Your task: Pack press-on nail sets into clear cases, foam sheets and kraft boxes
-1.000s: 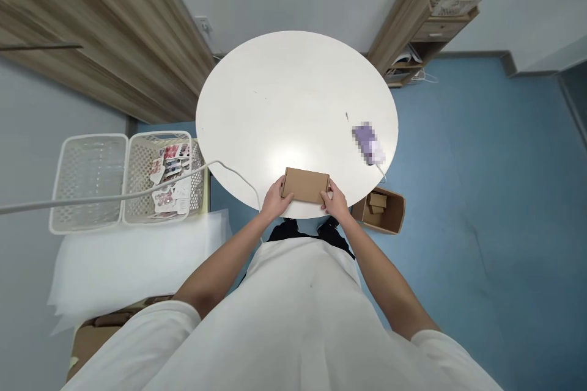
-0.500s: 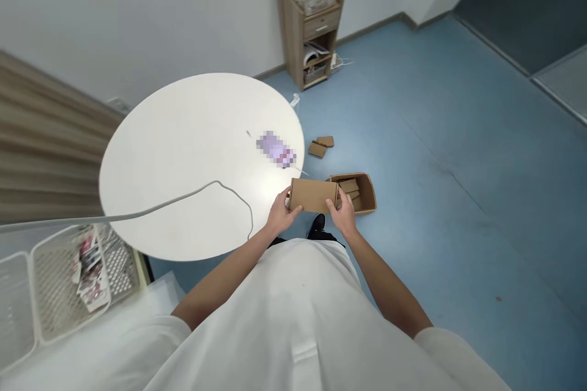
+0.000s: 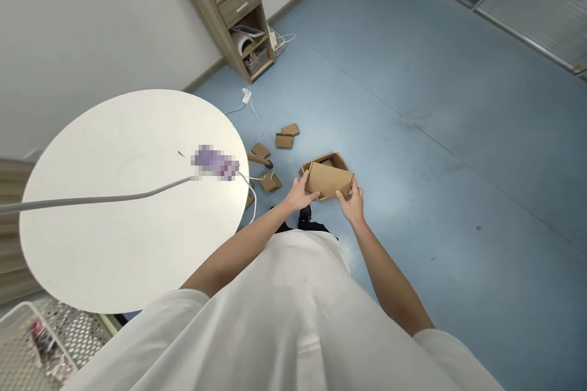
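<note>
A small brown cardboard box (image 3: 329, 180) is held level in front of me, between both hands. My left hand (image 3: 299, 193) grips its left end, thumb along the near edge. At the right end, my right hand (image 3: 352, 200) is closed on it in the same way. Below the held box, on the floor, stands a larger open carton (image 3: 340, 160), mostly covered by it. Several small cardboard boxes (image 3: 284, 140) lie on the floor to the left of the carton.
A round white table (image 3: 137, 256) stands at my left, with a blurred purple object (image 3: 215, 162) and a grey cable (image 3: 101, 200) over it. A power strip (image 3: 246, 96) lies on the floor near a wooden cabinet (image 3: 238, 6). A perforated basket (image 3: 27, 342) is at lower left.
My view has turned to the right, so the table has shifted left. Both hands have carried the box rightward over the carton, and it is now slightly tilted. More floor boxes are in sight.
</note>
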Available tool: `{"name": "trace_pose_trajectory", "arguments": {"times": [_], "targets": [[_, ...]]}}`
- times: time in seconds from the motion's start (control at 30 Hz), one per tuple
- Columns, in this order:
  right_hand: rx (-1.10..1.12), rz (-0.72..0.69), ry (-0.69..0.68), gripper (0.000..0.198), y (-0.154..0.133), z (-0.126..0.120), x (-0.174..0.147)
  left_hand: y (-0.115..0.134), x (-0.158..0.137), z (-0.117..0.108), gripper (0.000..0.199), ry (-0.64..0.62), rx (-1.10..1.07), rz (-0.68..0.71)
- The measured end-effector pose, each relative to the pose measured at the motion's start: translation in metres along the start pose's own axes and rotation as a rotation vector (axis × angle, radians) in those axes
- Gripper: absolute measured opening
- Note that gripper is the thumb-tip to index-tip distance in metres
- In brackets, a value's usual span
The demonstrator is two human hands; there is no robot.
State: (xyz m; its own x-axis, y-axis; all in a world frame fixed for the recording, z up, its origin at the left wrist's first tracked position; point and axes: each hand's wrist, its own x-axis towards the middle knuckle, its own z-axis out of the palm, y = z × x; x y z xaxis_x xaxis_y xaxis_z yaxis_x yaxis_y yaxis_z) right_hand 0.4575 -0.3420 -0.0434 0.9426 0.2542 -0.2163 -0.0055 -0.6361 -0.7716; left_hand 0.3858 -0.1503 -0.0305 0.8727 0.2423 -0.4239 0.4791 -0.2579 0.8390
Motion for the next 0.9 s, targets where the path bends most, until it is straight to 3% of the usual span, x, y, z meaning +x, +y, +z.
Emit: {"name": "trace_pose_trajectory", "arguments": {"times": [0.2,0.4,0.63,0.77,0.9], "targets": [[0.063,-0.008,0.063,0.071,0.002,0.001,-0.005,-0.003,0.007,-0.004,0.078,-0.015,0.216,0.111],[0.098,-0.011,-0.083,0.058,-0.004,0.021,-0.017,-0.024,-0.020,-0.020,0.054,0.003,0.287,-0.028],[0.064,-0.197,-0.398,0.049,-0.035,0.055,-0.005,-0.042,-0.063,-0.042,0.046,0.252,0.064,-0.180],[0.036,-0.342,-0.539,0.046,-0.075,0.083,-0.003,-0.050,-0.096,-0.062,0.045,0.430,-0.128,-0.200],[0.019,-0.487,-0.711,0.041,-0.125,0.117,-0.021,-0.059,-0.145,-0.086,0.044,0.645,-0.274,-0.212]]}}
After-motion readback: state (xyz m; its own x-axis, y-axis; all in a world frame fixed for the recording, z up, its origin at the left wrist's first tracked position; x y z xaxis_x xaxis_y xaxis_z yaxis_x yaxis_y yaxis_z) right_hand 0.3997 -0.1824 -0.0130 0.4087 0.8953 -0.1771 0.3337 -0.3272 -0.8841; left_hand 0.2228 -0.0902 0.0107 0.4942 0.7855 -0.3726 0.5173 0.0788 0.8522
